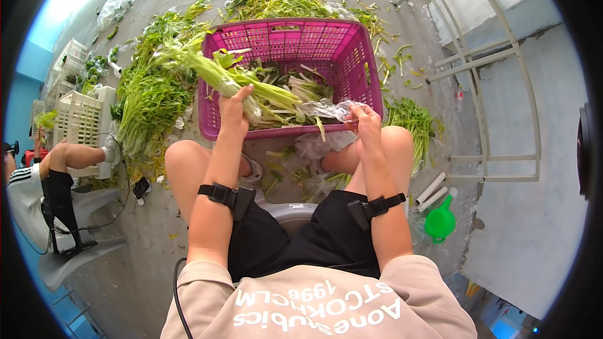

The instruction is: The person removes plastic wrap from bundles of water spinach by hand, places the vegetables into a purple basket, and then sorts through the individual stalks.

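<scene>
My left hand (233,112) is closed round a bunch of celery (217,75), pale green stalks that slant over the near left rim of a magenta plastic basket (282,132). The leafy tops point up and left, past the basket's left side. Crumpled clear plastic wrap (330,110) stretches from the stalk ends toward the right. Its far end is pinched between the fingers of my right hand (366,124), just above the near right rim. Loose stalks and limp leaves (301,85) lie inside the basket.
Heaps of leafy celery (154,88) cover the floor left of and behind the basket, with a smaller pile (411,122) at right. A metal frame (480,75) and a green plastic scoop (440,221) are on the right. Another person (47,194) sits at far left by white crates (78,116).
</scene>
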Available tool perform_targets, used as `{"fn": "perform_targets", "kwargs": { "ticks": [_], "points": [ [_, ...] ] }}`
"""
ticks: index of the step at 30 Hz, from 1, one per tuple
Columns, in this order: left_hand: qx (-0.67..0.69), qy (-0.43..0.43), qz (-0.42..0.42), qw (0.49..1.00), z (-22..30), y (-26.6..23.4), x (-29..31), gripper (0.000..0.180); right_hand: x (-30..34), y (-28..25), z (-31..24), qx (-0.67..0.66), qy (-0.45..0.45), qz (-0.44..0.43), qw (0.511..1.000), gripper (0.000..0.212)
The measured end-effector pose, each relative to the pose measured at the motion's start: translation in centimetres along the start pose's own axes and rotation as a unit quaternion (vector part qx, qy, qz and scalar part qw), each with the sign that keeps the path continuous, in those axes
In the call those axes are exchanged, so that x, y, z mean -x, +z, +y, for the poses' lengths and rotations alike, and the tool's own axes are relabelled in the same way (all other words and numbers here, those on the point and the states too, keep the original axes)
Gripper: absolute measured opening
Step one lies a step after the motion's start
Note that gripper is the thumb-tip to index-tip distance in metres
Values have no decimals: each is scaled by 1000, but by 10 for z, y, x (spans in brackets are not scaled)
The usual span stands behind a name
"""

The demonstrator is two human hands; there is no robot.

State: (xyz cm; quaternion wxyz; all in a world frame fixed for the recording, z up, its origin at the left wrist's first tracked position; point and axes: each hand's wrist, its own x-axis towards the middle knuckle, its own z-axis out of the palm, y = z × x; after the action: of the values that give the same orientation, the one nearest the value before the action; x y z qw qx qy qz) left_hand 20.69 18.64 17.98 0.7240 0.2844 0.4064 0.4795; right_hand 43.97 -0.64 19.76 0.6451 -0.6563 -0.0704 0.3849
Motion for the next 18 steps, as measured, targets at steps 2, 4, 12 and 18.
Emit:
{"fn": "perform_targets", "kwargs": {
  "ticks": [2,4,12,18],
  "points": [
    [-60,-80,-8,995,-3,-13,-3,40,-1,-1,2,0,2,7,1000,9],
    [-119,-153,-6,981,-3,-17,4,35,1,2,0,-1,4,12,1000,9],
    [-7,-104,-15,994,23,-17,16,29,16,13,2,165,23,-260,951,13],
    [3,-63,-53,997,32,-5,26,25,26,24,69,606,-55,-430,667,40]
  ]
}}
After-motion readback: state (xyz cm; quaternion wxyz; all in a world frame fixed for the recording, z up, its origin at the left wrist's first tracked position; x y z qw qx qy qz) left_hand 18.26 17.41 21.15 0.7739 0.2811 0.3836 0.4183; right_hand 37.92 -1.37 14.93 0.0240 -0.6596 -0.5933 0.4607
